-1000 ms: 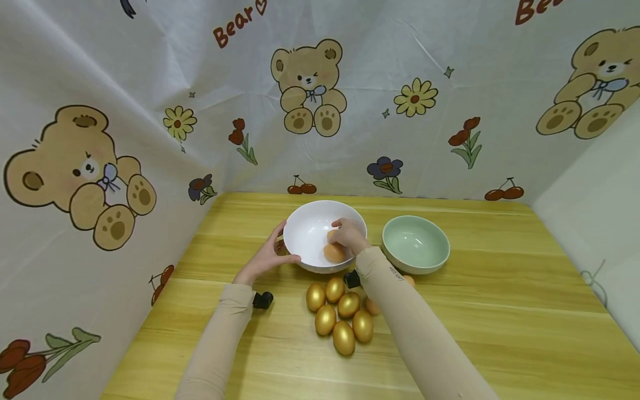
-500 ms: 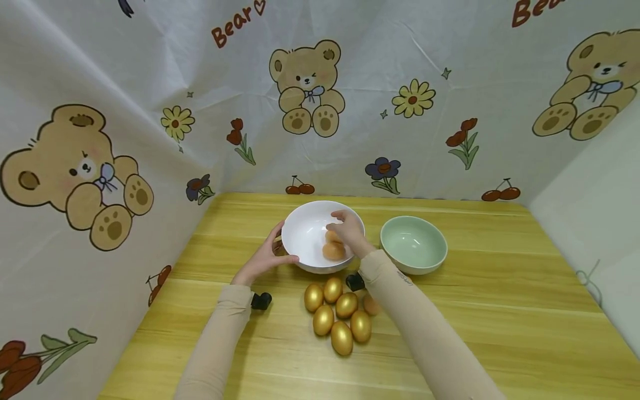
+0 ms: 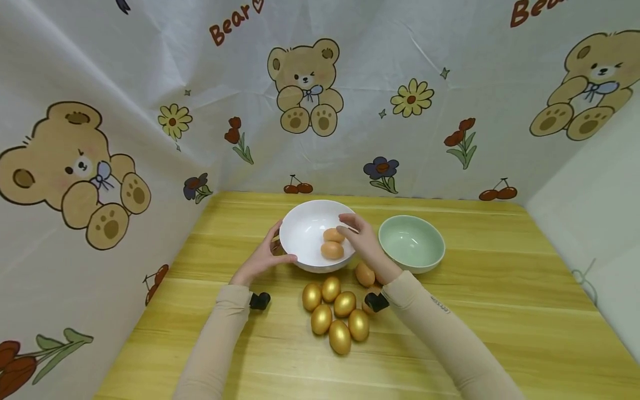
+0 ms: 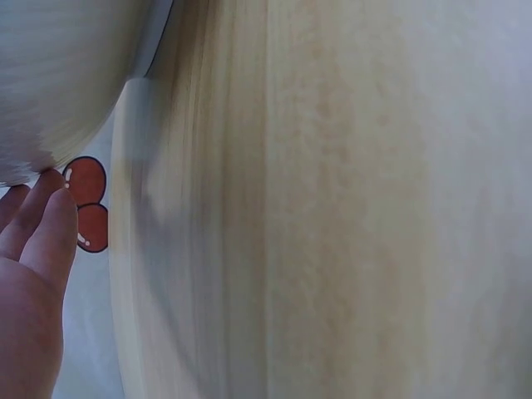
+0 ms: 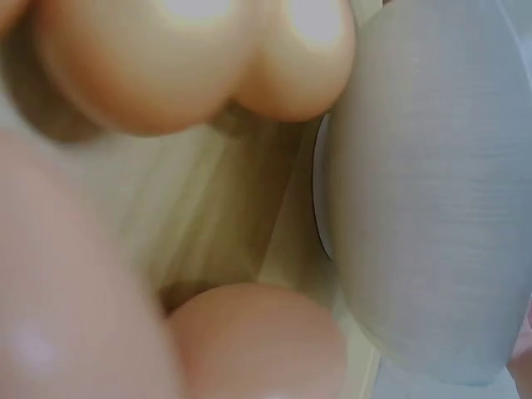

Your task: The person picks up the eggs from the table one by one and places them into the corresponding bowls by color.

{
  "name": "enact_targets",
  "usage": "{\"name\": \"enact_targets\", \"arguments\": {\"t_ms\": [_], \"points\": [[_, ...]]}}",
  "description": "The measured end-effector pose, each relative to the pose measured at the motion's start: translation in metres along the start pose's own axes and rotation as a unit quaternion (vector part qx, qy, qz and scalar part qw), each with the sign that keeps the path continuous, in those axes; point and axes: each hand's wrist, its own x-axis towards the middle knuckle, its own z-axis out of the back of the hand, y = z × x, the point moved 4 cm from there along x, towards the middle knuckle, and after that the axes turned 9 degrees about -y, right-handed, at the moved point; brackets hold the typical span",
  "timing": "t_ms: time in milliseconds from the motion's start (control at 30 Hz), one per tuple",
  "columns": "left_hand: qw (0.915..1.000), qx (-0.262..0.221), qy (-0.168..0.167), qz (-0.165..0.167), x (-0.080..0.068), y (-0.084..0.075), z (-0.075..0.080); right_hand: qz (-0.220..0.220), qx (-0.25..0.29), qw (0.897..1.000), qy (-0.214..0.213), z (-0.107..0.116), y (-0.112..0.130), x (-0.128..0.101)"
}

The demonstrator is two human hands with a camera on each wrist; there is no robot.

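I see 2 eggs [image 3: 332, 250] in the white bowl [image 3: 302, 230] my left hand [image 3: 262, 259] grips, right hand [image 3: 366, 244] loose, more eggs [image 3: 321, 319] left outside

We see the left hand [image 3: 262, 258] holding the white bowl [image 3: 302, 228] at its left side, thumb at the near rim. The right hand [image 3: 369, 244] is located above the bowl's right rim, fingertips near two brown eggs [image 3: 332, 250] inside. To the right, we note the green bowl [image 3: 412, 244]. Six golden eggs [image 3: 345, 304] rest on the desk [image 3: 510, 300], beside further brown eggs [image 3: 364, 274].
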Motion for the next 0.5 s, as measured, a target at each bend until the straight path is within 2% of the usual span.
{"name": "enact_targets", "arguments": {"t_ms": [200, 500], "points": [[1.0, 0.001, 0.003, -0.004, 0.001, 0.0, 0.0, 0.013, 0.027, 1.0, 0.003, 0.016, -0.002, -0.02], [1.0, 0.001, 0.001, -0.003, 0.0, 0.0, 0.0, 0.038, 0.036, 0.999, -0.006, 0.04, -0.007, -0.045]]}}
